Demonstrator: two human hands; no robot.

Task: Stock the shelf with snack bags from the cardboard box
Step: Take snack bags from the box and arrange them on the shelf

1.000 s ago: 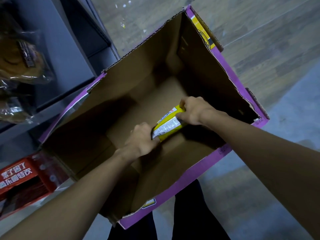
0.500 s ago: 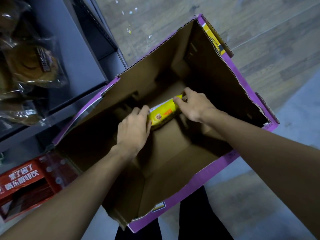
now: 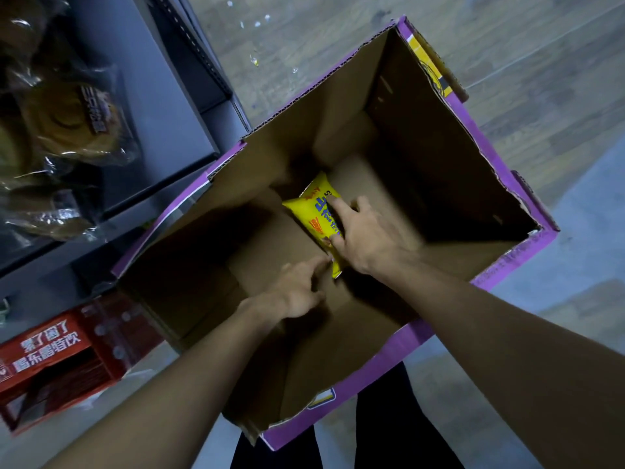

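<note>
An open cardboard box (image 3: 494, 165) with purple outer walls stands on the floor below me. Inside it is one yellow snack bag (image 3: 313, 208) with blue and red print, front face up, a little above the box floor. My right hand (image 3: 367, 233) grips the bag's right edge, index finger stretched across the front and thumb on its lower part. My left hand (image 3: 297, 289) sits just below the bag's near corner, fingers loosely bent and pointing at it; whether they touch the bag is unclear. The grey shelf (image 3: 169, 106) is at the left.
Clear-wrapped bread packs (image 3: 71, 123) lie on the grey shelf at upper left. A red printed carton (image 3: 50, 357) sits on the lowest level at left. Wooden flooring surrounds the box, with small scraps (image 3: 255, 60) beyond its far corner. My dark trouser legs (image 3: 389, 431) are under the box's near edge.
The bag has turned from lying on its edge between both hands to front face up in the right hand. The left hand has come off it and dropped back toward me.
</note>
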